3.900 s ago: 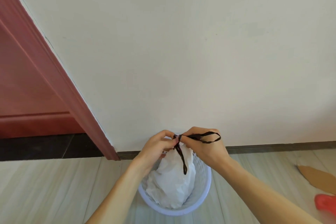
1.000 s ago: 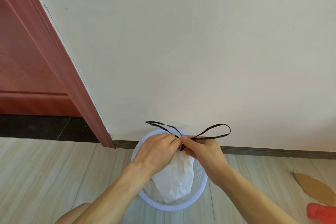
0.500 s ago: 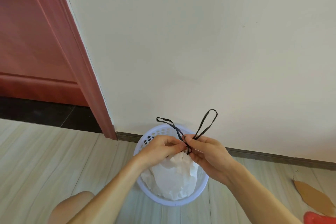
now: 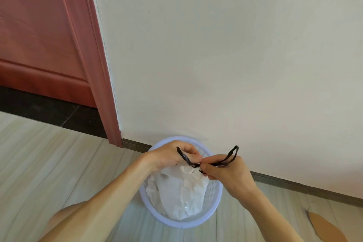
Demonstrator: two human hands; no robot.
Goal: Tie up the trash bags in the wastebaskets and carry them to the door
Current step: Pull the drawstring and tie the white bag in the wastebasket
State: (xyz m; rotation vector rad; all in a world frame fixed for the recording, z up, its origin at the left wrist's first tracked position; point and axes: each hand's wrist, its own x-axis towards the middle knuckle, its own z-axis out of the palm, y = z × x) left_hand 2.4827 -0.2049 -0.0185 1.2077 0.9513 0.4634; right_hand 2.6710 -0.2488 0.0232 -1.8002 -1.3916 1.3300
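Note:
A white trash bag (image 4: 181,194) sits bunched inside a pale lilac perforated wastebasket (image 4: 182,223) on the floor against the wall. Its black drawstring (image 4: 228,158) is gathered at the bag's neck, with one loop sticking out on each side. My left hand (image 4: 172,156) pinches the left loop just above the bag. My right hand (image 4: 229,177) pinches the right loop, whose end stands up past my knuckles. Both hands meet over the basket's far half, fingertips almost touching.
A reddish-brown door (image 4: 37,31) and its frame (image 4: 94,61) stand at the left, with a dark threshold strip (image 4: 49,110) below. A cream wall (image 4: 225,55) with a brown skirting board (image 4: 304,186) runs behind the basket. A brown flat piece (image 4: 326,228) lies on the light plank floor at lower right.
The drawstring loops, upright and wide half a second ago, are now pulled sideways and shorter. My hands sit closer to the bag's neck. The view has swung left, showing more of the door.

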